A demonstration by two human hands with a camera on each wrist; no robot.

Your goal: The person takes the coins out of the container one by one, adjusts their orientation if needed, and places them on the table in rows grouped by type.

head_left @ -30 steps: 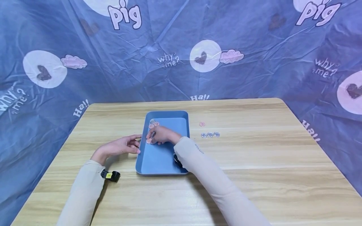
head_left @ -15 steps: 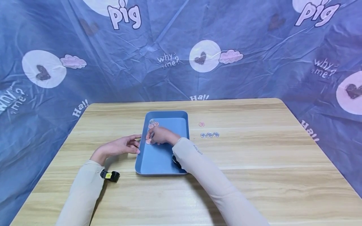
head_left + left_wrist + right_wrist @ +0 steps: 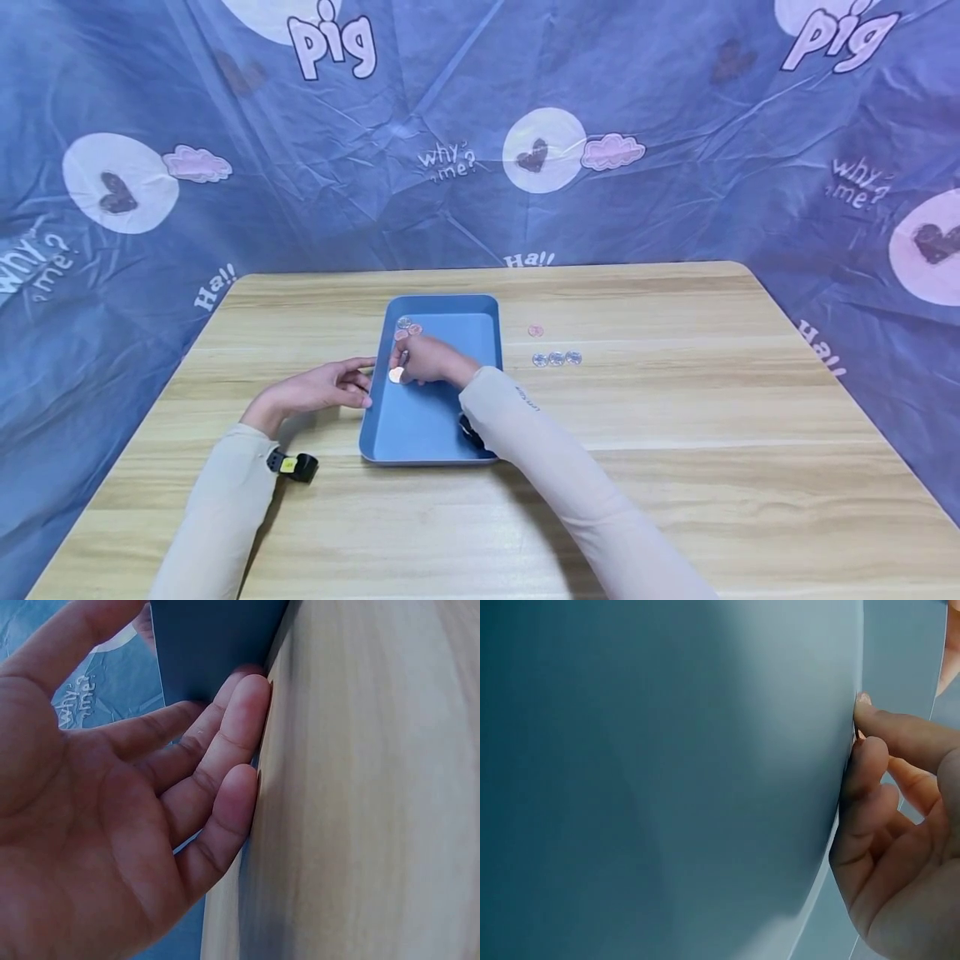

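Inside the blue tray (image 3: 442,425), my right hand (image 3: 431,358) reaches to the left side with thumb and finger pinching a coin (image 3: 397,375) that glints brightly in the head view. From the right wrist, only a thin dark edge of it shows between the fingertips, close to the tray floor. Just beyond the hand, a silver coin (image 3: 404,322) and two copper-coloured coins (image 3: 416,330) lie in the tray's far left corner. My left hand (image 3: 322,387) is outside the tray, its fingers (image 3: 244,712) loosely bent against the left wall and resting near the tabletop.
On the wooden table (image 3: 675,400), right of the tray, lie a row of three silver coins (image 3: 557,359) and one copper-coloured coin (image 3: 536,331) behind them. A blue printed cloth (image 3: 465,208) hangs behind the table's back edge.
The coin at my right fingertips has gone from a copper look to a bright glint, as if tilted slightly. Both hands and the tray stay in place.
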